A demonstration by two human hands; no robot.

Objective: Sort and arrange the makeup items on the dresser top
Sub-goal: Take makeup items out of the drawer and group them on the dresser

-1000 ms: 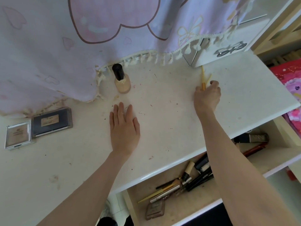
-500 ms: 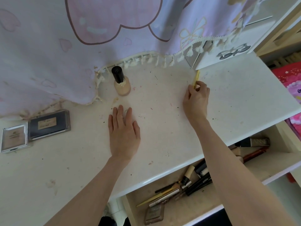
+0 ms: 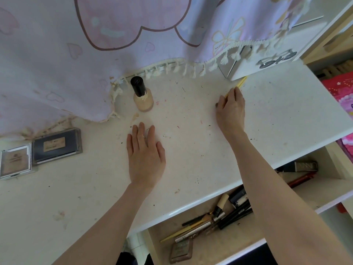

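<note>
Pinching a thin yellow pencil-like stick (image 3: 241,83) at upper right, the right hand (image 3: 231,108) curls its fingers on the speckled white dresser top (image 3: 191,150); the left hand (image 3: 146,155) lies flat at centre, fingers straight.

a pink-and-lilac fringed cloth (image 3: 114,44) hangs behind, with a pink patterned fabric (image 3: 343,92) at right
</note>
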